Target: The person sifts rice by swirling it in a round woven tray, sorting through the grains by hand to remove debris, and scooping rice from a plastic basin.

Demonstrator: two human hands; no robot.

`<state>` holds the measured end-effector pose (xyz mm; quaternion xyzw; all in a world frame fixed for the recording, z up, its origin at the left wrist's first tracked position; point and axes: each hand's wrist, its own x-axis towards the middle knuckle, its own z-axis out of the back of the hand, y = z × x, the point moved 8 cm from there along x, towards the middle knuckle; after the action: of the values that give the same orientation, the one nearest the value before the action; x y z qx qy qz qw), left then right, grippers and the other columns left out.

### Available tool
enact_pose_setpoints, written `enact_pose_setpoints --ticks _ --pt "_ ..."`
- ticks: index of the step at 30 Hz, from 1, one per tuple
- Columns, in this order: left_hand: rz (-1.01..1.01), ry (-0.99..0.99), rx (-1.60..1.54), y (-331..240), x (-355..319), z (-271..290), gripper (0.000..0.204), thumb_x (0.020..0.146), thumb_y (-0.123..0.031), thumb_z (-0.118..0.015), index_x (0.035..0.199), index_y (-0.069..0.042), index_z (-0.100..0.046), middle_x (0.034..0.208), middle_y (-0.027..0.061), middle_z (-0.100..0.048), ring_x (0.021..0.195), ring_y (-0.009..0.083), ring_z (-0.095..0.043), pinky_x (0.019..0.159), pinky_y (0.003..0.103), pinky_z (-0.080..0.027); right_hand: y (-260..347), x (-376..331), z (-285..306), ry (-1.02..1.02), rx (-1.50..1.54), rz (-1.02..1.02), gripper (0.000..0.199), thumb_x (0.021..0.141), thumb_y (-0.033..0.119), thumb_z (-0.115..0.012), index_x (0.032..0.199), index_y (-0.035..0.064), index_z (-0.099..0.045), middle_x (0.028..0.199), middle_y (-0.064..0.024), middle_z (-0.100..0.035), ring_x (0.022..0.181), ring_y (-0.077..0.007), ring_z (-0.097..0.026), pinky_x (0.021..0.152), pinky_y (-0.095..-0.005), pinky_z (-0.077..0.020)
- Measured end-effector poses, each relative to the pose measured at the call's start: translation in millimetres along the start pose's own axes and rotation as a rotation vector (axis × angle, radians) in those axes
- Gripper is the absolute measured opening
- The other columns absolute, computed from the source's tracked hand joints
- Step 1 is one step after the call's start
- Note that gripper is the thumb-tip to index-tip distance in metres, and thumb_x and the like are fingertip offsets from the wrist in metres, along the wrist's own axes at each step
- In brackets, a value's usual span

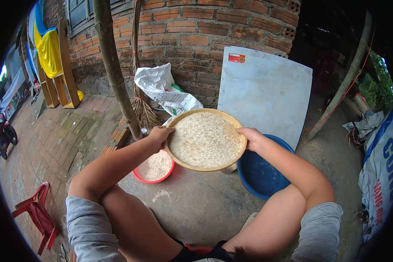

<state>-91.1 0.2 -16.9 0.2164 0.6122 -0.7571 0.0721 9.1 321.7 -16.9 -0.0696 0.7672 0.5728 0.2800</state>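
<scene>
My left hand (160, 136) grips the left rim of a round tan tray (204, 168), and my right hand (251, 138) grips its right rim. Between them the tray is held up over the ground, filled with pale grains (205, 139) that look like rice, slightly blurred. Whether its bottom is solid or meshed is hidden by the grains. Below and to the left sits a red basin (172, 169) with pale grain or bran in it (153, 166). Under my right forearm stands a large blue basin (262, 174). A small greyish container (229, 169) shows partly beneath the tray.
A white sack (166, 89) and a straw broom (143, 111) lean by the brick wall (192, 39). Bamboo poles (113, 65) stand left and right. Behind the blue basin leans a pale board (266, 91). A red plastic stool (38, 214) lies at left; printed sacks (380, 174) stand at right.
</scene>
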Motion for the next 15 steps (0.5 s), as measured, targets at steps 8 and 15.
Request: enact_pose_setpoints --ticks 8,15 --pt "-0.004 -0.097 -0.103 -2 -14 -9 0.019 0.082 -0.023 -0.061 0.09 -0.006 -0.061 0.065 0.0054 -0.056 0.046 0.0148 -0.051 0.038 0.03 -0.04 10 -8 7 0.006 -0.127 0.037 0.029 0.086 0.01 -0.053 0.108 -0.0079 -0.053 0.1 -0.0177 -0.061 0.089 -0.0268 -0.063 0.076 -0.0387 -0.0536" --pt "-0.021 0.032 -0.037 -15 -18 -21 0.021 0.085 -0.024 -0.058 0.092 -0.005 -0.059 0.076 0.0078 -0.062 0.059 0.018 -0.062 0.052 0.031 -0.053 -1 0 14 0.054 0.034 -0.045 0.031 0.087 0.013 -0.051 0.111 -0.0065 -0.051 0.103 -0.0167 -0.059 0.091 -0.0268 -0.062 0.078 -0.0402 -0.0524"
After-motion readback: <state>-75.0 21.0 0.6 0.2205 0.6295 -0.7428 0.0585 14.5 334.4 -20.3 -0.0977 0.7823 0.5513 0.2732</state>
